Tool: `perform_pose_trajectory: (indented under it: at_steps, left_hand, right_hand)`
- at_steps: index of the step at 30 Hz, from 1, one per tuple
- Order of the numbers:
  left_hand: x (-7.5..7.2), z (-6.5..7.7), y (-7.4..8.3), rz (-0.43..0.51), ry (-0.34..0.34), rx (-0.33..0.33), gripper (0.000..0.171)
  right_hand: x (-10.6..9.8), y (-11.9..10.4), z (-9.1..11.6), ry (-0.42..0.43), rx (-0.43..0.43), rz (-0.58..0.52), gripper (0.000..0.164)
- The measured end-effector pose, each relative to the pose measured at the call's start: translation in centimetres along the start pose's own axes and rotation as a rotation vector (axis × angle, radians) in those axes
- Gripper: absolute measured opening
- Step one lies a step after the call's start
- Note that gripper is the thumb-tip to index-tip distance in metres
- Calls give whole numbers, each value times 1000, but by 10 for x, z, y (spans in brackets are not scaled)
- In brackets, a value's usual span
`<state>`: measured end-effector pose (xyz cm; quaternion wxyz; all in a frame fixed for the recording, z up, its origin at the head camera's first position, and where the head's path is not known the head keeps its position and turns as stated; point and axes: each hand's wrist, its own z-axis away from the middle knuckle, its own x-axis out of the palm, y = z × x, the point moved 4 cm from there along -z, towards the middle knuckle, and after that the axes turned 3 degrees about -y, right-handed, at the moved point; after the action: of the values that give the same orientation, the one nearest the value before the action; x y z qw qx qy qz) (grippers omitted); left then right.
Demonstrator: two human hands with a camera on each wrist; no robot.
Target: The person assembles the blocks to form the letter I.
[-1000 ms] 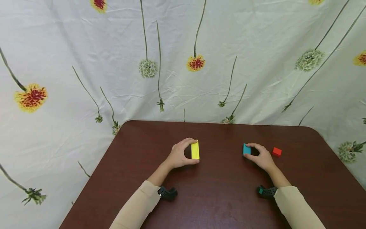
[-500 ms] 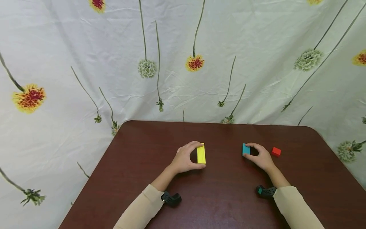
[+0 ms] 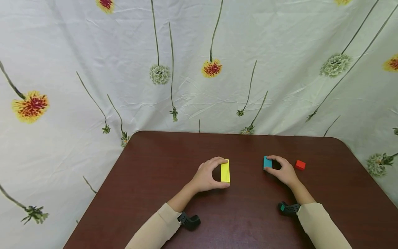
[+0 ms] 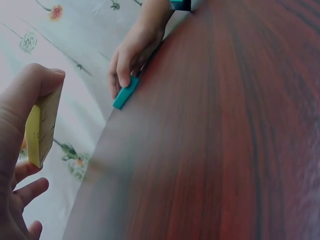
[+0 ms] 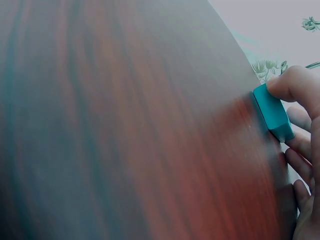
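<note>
My left hand (image 3: 207, 175) pinches a yellow rectangular block (image 3: 225, 171) by its two ends, thumb at the near end and a finger at the far end. In the left wrist view the yellow block (image 4: 41, 127) appears raised off the table. Further right, my right hand (image 3: 283, 171) holds a smaller blue block (image 3: 267, 163) between thumb and finger. That blue block (image 5: 272, 111) is at the table surface in the right wrist view. A small red block (image 3: 300, 165) lies on the table just right of my right hand, touched by neither hand.
The dark reddish-brown table (image 3: 174, 148) has rounded far corners. Behind it hangs a pale curtain (image 3: 192, 41) printed with flowers. Each wrist wears a dark band, the left band (image 3: 189, 221) and the right band (image 3: 288, 208), close above the table.
My left hand has carried the yellow block rightward and slightly nearer to me, towards the blue block. My right hand, the blue block and the red block have stayed in place.
</note>
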<state>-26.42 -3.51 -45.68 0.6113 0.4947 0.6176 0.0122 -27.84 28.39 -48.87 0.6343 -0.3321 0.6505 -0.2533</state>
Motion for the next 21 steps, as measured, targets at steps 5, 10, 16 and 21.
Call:
perform_pose_trajectory:
  at_steps: [5, 10, 16, 21]
  left_hand:
    - [6, -3, 6, -19, -13, 12, 74]
    - [13, -6, 9, -52, -24, 19, 74]
    - [21, -8, 9, -73, -48, 15, 75]
    - [27, -11, 6, -83, -52, -7, 76]
  right_hand:
    - [0, 1, 0, 1, 1, 0, 56]
    - [0, 1, 1, 1, 3, 4, 56]
    - [0, -1, 1, 5, -10, 2, 56]
    - [0, 0, 0, 8, -17, 3, 55]
